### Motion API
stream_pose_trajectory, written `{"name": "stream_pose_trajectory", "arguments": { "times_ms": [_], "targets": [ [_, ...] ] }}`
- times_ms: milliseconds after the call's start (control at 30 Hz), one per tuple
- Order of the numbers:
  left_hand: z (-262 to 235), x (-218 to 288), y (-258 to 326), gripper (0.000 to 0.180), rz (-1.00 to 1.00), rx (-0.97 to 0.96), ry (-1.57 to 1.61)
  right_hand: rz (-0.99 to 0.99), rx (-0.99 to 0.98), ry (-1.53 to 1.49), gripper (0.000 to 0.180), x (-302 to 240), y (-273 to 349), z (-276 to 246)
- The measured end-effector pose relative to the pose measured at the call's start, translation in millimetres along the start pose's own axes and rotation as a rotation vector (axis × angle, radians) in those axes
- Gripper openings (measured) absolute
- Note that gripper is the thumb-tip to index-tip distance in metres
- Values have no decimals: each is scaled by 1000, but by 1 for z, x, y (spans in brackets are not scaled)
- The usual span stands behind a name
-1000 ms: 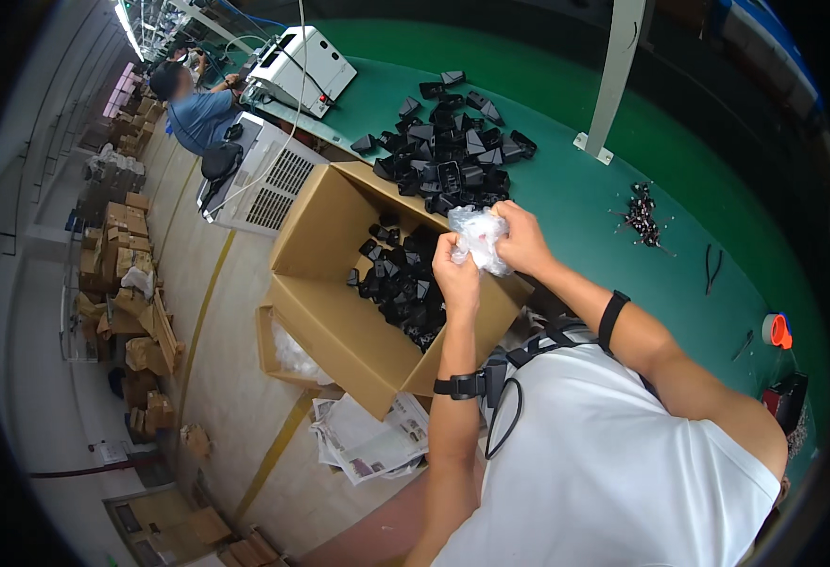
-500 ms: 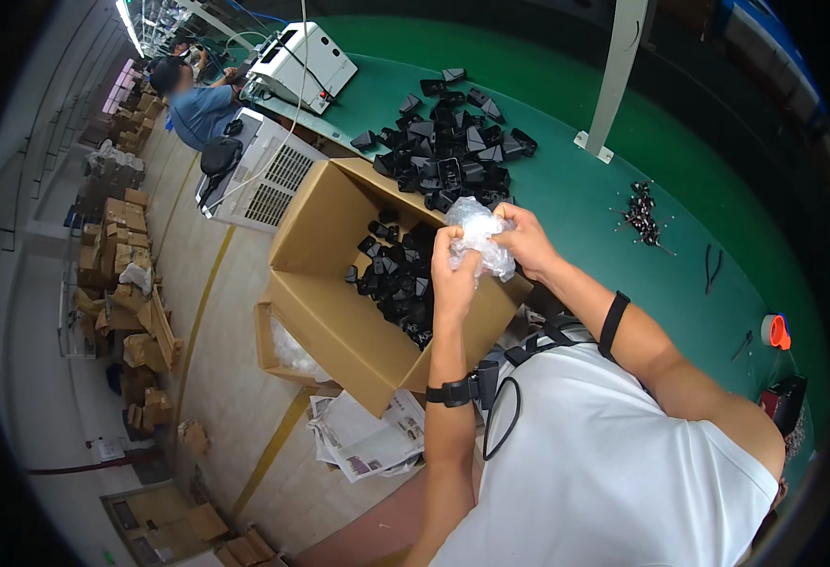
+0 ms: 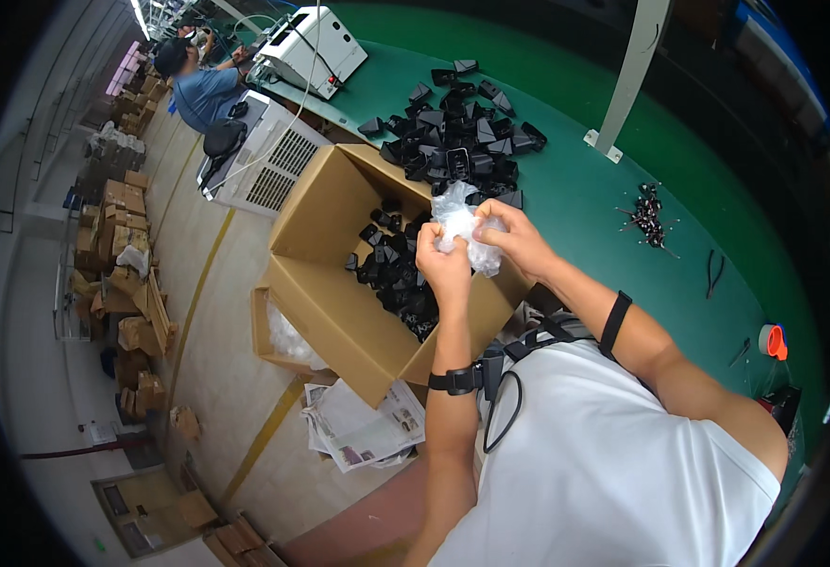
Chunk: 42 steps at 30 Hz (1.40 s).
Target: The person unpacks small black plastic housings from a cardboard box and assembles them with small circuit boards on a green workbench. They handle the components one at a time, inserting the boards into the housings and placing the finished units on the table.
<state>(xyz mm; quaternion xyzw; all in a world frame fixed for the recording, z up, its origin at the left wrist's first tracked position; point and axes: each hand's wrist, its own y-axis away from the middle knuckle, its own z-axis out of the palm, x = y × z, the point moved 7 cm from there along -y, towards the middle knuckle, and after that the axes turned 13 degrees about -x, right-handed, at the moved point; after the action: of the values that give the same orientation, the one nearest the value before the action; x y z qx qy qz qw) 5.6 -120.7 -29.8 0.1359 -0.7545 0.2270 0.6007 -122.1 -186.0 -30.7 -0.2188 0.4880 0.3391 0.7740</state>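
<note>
A crumpled clear plastic bag (image 3: 460, 223) with something white inside is pinched between both hands, above the near right side of an open cardboard box (image 3: 316, 293). My left hand (image 3: 444, 265) grips the bag's left side, fingers curled and thumb on it. On its right side my right hand (image 3: 514, 241) is closed on the plastic, thumb pressed in. What the bag holds cannot be made out. Inside the box lie many black plastic housings (image 3: 401, 283). More black housings (image 3: 462, 132) are heaped on the green table just beyond the bag.
On the green table (image 3: 575, 222) lie a pile of small screws or pins (image 3: 651, 217), pliers (image 3: 714, 274) and an orange tape roll (image 3: 772, 340). A metal post (image 3: 627, 90) rises from it. Newspapers (image 3: 372, 425) lie beside the box. A person (image 3: 205, 94) sits by a white machine (image 3: 311, 52).
Both hands still grip the bag and have shifted slightly left. The fingers have changed their hold on the plastic. The whole view has moved a little.
</note>
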Motion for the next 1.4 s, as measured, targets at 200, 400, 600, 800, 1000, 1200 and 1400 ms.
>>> {"name": "stream_pose_trajectory", "arguments": {
  "times_ms": [200,400,600,800,1000,1200,1400],
  "targets": [
    [9,31,6,17,61,12,-356,-349,348,581,19,-14,6,-7],
    [29,57,24,38,234,-245,-338,-184,483,599,17,-1,-3,-34],
    [22,17,19,40,139,-212,-235,4,266,176,15,26,-12,-40],
    [13,2,12,26,6,5,76,94,-10,67,33,-8,-17,-14],
    [-4,-9,-1,11,-57,-86,117,198,-353,-217,47,1,2,-8],
    [-4,-48,-3,11,-56,-269,206,228,-297,288,40,8,-5,-23],
    [-4,-42,1,21,-124,-385,191,133,-98,680,25,5,-1,-18]
  ]
}}
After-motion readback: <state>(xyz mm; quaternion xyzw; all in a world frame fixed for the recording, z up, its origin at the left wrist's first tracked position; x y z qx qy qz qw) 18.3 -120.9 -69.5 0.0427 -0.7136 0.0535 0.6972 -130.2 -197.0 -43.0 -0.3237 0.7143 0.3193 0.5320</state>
